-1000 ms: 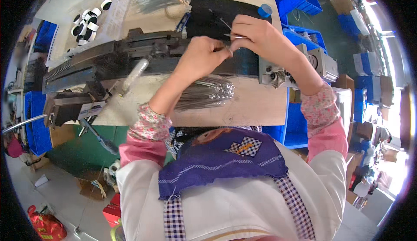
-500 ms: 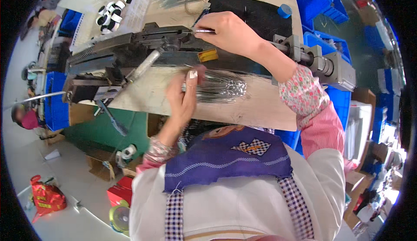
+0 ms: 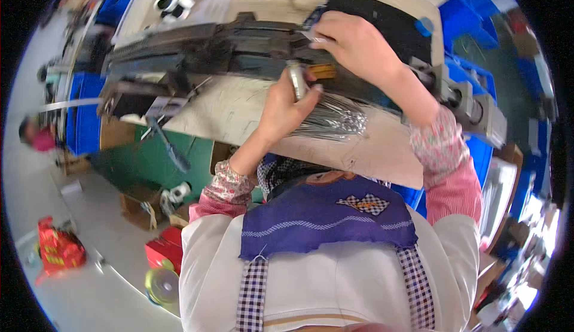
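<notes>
Hands are seen from the head camera. A bundle of thin metal rods (image 3: 332, 119) lies on the workbench (image 3: 239, 113); the left hand (image 3: 287, 101) is closed around a silvery handle (image 3: 296, 81) beside it. The right hand (image 3: 353, 45) is pinched on the dark machine (image 3: 239, 51).

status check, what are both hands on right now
Left hand gripping silver machine handle, over thin metal rods. Right hand pressed on dark machine. Nothing between them.

You stood at a wooden workbench (image 3: 239, 113); blue bins (image 3: 463, 18) lined its far side, pale grey floor (image 3: 89, 290) lay left, daylight bright.
</notes>
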### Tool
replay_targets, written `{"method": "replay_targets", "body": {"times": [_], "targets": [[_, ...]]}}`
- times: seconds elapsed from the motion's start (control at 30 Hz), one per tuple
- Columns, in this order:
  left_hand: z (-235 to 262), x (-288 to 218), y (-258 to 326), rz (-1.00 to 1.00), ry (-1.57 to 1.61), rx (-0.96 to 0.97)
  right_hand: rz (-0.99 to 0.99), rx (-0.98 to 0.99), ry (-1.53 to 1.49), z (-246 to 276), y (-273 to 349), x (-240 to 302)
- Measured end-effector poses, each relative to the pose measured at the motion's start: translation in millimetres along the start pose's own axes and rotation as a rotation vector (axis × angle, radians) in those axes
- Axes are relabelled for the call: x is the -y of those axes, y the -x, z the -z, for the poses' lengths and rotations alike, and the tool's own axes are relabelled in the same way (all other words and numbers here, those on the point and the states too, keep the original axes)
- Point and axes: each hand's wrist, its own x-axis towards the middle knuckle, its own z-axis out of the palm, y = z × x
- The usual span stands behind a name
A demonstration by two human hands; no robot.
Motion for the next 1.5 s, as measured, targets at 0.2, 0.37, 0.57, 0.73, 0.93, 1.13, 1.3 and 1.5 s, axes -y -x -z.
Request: {"method": "replay_targets", "body": {"times": [0.2,0.37,0.57,0.73,0.93,1.13,1.3,1.5], "targets": [[106,75,36,0.495,0.605,-0.533,-0.176,0.062,0.184,-20,57,45],[132,71,24,0.49,0.713,-0.521,-0.317,0.138,0.159,-54,51,-20],[100,83,34,0.228,0.863,-0.706,-0.323,0.238,0.092,17,92,28],[9,-39,10,-0.174,0.809,-0.148,-0.737,0.23,-0.198,92,98,65],[-64,-50,-43,0.478,1.068,0.473,-0.637,0.063,-0.193,106,118,65],[-69,-45,-36,0.339,0.906,-0.054,-0.528,-0.171,-0.108,117,94,44],[-61,-48,-33,0.298,0.878,-0.118,-0.189,0.11,0.178,47,25,-21],[-62,-50,-32,0.417,0.923,-0.128,-0.384,0.307,-0.345,51,13,-16]]}}
